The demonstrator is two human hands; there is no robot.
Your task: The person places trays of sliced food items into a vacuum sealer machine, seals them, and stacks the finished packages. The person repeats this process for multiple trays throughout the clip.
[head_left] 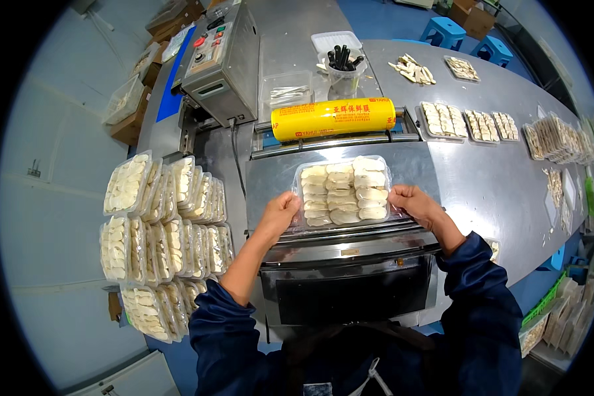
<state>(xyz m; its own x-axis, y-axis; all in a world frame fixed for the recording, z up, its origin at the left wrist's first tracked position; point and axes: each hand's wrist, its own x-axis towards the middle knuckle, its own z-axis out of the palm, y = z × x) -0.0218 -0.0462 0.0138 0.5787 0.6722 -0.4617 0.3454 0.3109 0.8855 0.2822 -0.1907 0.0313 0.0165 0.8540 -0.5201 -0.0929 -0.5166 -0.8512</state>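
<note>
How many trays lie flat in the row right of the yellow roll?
3: the largest tray nearest the roll, a middle tray, and an end tray. More may be hidden underneath.

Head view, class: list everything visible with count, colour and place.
Held tray: one, clear, centre
Roll: one, yellow, beyond held tray
Table: one, grey, right
Stacked trays: many, clear, left
Tray row: three, clear, right of roll
Standing trays: several, clear, far right
Slice pile: one, pale, upper right
Control box: one, grey, upper left
Tub: one, clear, beyond roll
Stools: two, blue, upper right
Sleeves: two, dark blue, below
Left hand, right hand: one each, bare, tray's sides
</note>
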